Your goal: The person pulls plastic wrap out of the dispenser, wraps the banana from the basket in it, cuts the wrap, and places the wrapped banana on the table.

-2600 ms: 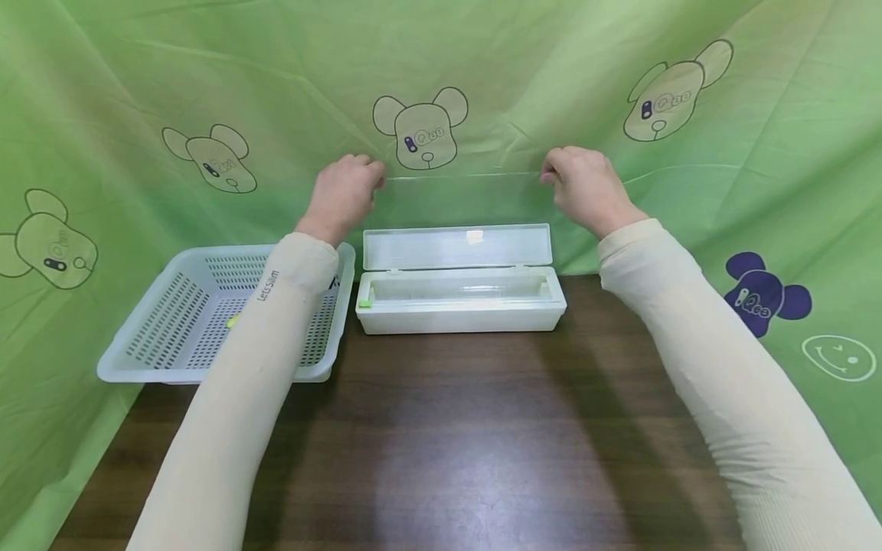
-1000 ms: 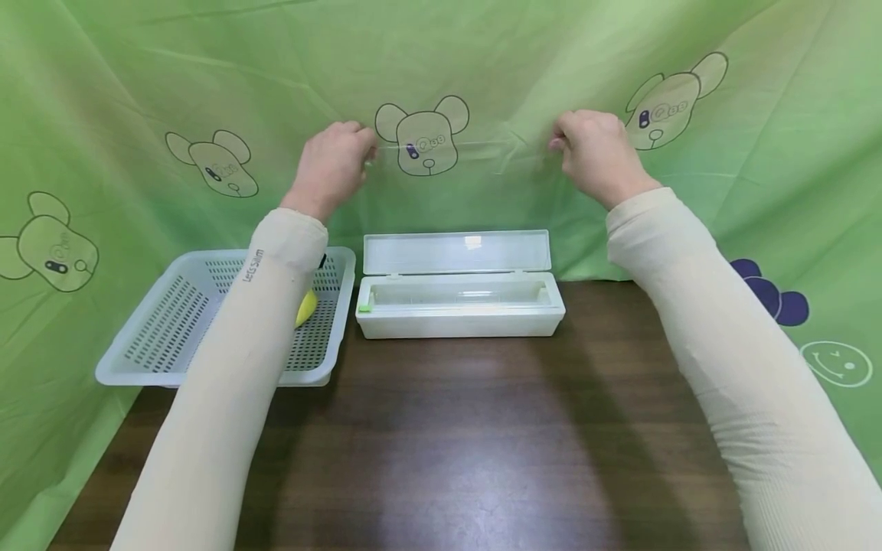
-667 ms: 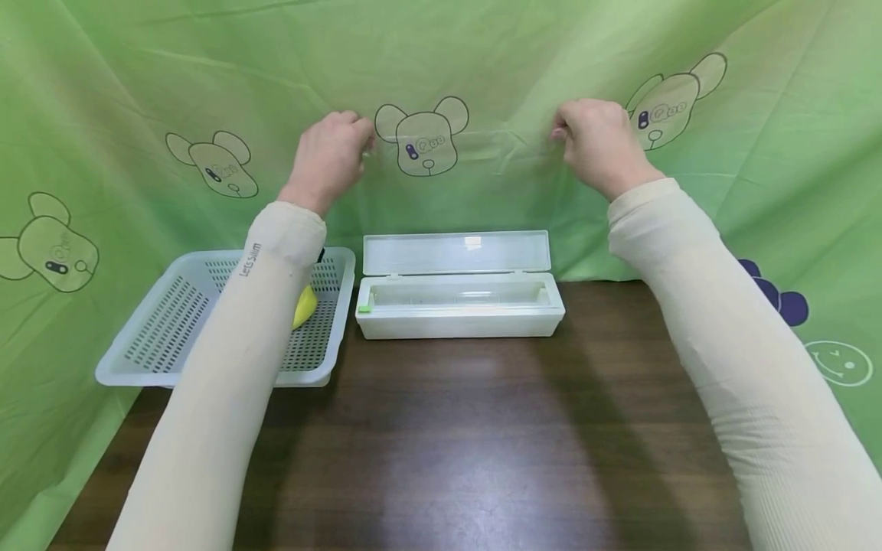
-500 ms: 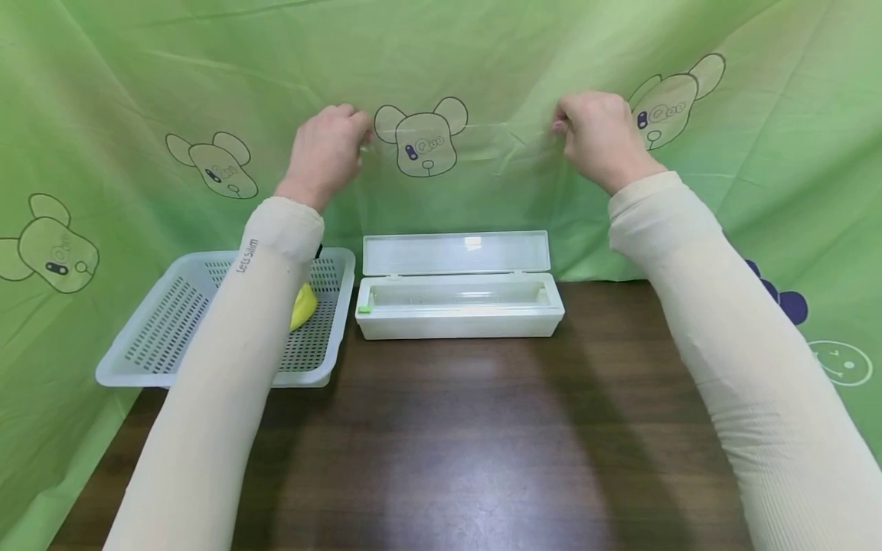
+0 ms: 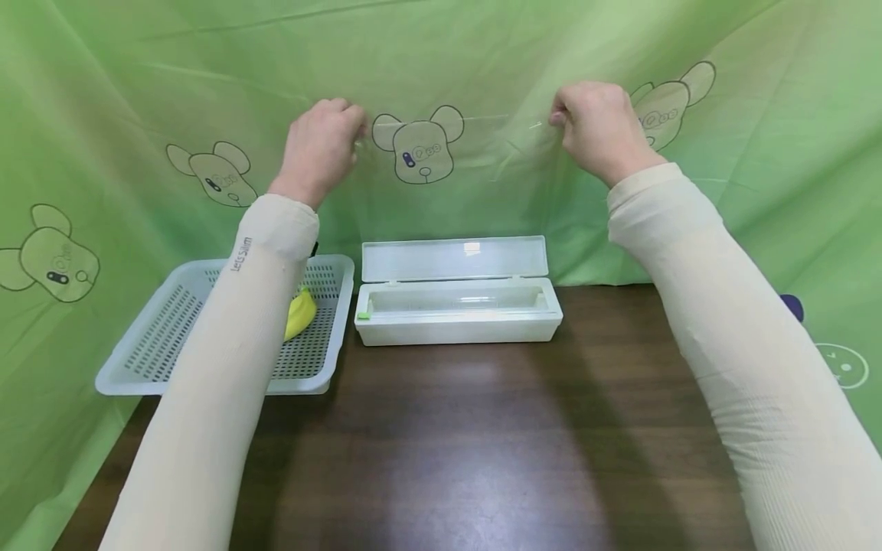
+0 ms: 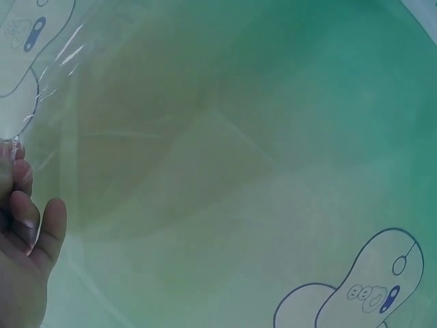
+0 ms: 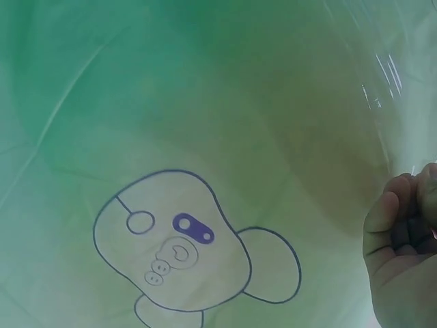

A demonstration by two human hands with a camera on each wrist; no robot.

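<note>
My left hand (image 5: pixel 317 149) and right hand (image 5: pixel 599 126) are raised in front of the curtain, each pinching one upper corner of a clear sheet of cling film (image 5: pixel 492 119). The film's top edge runs nearly level between them, and the sheet hangs down toward the white cling film dispenser (image 5: pixel 458 330). Its hinged lid (image 5: pixel 427 262) stands up behind it, and a small green slider (image 5: pixel 364 315) sits at its left end. In the left wrist view the film (image 6: pixel 68 46) shows shiny creases leading to the fingertips. Similar streaks mark the film (image 7: pixel 389 75) in the right wrist view.
A light blue slotted basket (image 5: pixel 339 337) stands left of the dispenser, partly hidden by my left sleeve, with a yellow banana (image 5: pixel 299 315) in it. Dark wooden table (image 5: pixel 441 436) lies in front. A green curtain (image 5: pixel 510 46) with bear prints closes off the back and sides.
Both hands have risen and spread slightly apart, drawing the film higher above the dispenser. As the left forearm shifted left, more of the banana came into sight.
</note>
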